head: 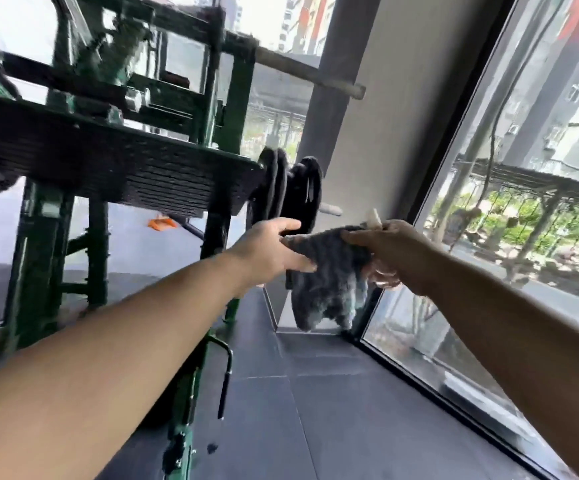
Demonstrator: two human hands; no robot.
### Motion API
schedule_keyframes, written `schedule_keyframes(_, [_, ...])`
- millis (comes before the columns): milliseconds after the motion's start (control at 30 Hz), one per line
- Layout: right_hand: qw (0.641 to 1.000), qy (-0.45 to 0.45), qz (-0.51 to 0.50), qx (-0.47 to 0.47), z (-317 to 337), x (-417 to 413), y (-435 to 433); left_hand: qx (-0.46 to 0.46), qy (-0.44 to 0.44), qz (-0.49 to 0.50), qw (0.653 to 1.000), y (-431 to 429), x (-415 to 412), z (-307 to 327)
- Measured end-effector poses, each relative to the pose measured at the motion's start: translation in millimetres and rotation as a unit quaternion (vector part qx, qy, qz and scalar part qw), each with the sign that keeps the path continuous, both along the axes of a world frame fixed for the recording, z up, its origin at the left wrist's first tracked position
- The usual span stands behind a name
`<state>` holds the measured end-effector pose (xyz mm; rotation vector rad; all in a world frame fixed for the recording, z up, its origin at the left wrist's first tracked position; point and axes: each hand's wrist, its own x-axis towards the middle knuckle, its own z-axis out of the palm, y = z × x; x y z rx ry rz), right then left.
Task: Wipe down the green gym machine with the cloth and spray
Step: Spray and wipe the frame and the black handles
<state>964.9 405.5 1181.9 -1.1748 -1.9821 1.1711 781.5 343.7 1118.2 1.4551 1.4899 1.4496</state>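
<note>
Left hand (274, 251) pinching one edge of grey cloth (329, 285), right hand (395, 254) curled round its other end

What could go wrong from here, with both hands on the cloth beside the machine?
1. The right hand seems to grip the cloth together with a bottle-like thing; either might slip.
2. The cloth's hanging end may snag on the black weight plates close behind the left hand.
</note>
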Motion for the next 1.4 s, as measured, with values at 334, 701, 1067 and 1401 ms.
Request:
schedule_keyframes(334, [0.984,-0.154,0.089,-0.027,-81.2,-20.0,186.8,-0.117,0.093,0.180,0.972,137.9,-14.2,-73.2])
schedule_keyframes(701, [0.955,-0.255,0.155,-0.013,-211.6,-124.6,269.4,-0.190,0.077,0.228,0.952,217.0,-109.1,-207.4])
schedule_keyframes(1067, [0.965,-0.076,0.133,-0.213,-360.9,-181.5,363.9,-0.316,0.068,0.282,0.903,301.6,-178.4,-318.5])
schedule_keyframes(1401, [0.960,-0.075,0.141,-0.230,-625.2,-241.9,437.0,-0.301,-0.046,0.406,0.862,369.2,-188.8,-592.8])
